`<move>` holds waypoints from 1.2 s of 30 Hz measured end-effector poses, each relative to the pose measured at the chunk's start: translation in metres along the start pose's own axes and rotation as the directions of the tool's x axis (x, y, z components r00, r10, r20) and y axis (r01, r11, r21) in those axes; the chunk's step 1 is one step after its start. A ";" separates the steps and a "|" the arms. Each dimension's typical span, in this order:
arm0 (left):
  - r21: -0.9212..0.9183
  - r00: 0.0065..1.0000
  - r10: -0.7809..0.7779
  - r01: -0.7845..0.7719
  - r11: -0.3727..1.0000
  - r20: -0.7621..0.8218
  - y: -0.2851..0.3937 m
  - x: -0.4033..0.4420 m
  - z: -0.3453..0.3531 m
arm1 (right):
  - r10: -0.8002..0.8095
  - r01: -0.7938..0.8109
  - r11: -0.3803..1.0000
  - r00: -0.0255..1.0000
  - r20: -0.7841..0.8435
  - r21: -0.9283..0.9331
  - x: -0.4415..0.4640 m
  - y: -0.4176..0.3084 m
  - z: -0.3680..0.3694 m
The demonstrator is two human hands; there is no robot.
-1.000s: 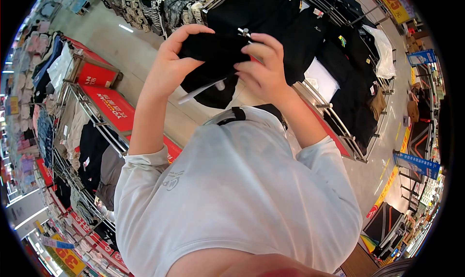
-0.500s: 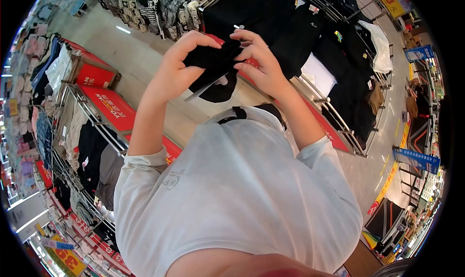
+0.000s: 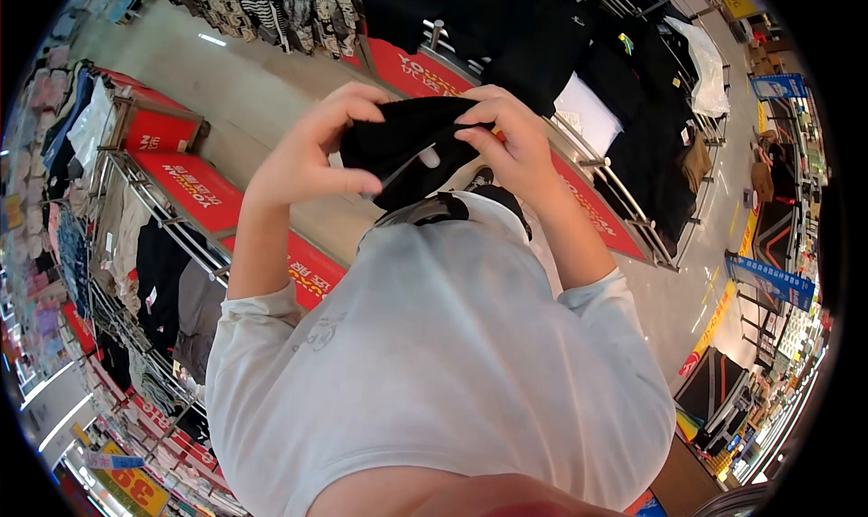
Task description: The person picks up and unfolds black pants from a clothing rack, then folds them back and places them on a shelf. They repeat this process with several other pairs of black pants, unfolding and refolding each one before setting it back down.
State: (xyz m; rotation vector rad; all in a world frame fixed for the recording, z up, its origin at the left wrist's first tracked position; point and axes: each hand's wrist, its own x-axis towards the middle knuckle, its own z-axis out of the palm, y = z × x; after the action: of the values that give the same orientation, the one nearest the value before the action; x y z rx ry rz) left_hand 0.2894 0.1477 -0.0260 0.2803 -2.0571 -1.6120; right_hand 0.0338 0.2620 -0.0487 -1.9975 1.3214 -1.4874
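Observation:
A black cloth item [image 3: 407, 124] is held up between my two hands in front of my shirt. Its upper edge looks ribbed, and a small pale grey oval piece [image 3: 428, 157] shows on its lower part. I cannot make out what kind of garment it is. My left hand [image 3: 316, 146] has it by the left side, fingers curled at the top edge and thumb well apart at the lower edge. With thumb and fingers close together, my right hand [image 3: 511, 137] pinches the upper right edge. Both hands are above the aisle floor.
Folded black clothes [image 3: 515, 29] lie on a metal-railed display table with red sign panels [image 3: 416, 70]. Patterned clothes [image 3: 262, 6] hang at the back. On the left, another rack with a red panel [image 3: 194, 192] carries clothes. Blue signs [image 3: 768, 277] stand on the right.
The black item is spread wider and its upper edge is pulled out flat. My hands have moved apart and slightly down. My left thumb has opened away from the fingers.

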 end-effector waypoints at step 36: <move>0.210 0.973 -0.189 0.159 0.965 0.132 -0.057 -0.059 0.084 | 0.177 -0.115 0.976 0.916 0.361 -0.186 -0.115 -0.007 -0.015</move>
State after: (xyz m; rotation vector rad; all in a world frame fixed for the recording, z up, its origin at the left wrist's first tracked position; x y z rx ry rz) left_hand 0.2890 0.2306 -0.1095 0.4318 -2.3732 -1.5712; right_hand 0.0205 0.3635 -0.1043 -2.0939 1.4187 -0.8954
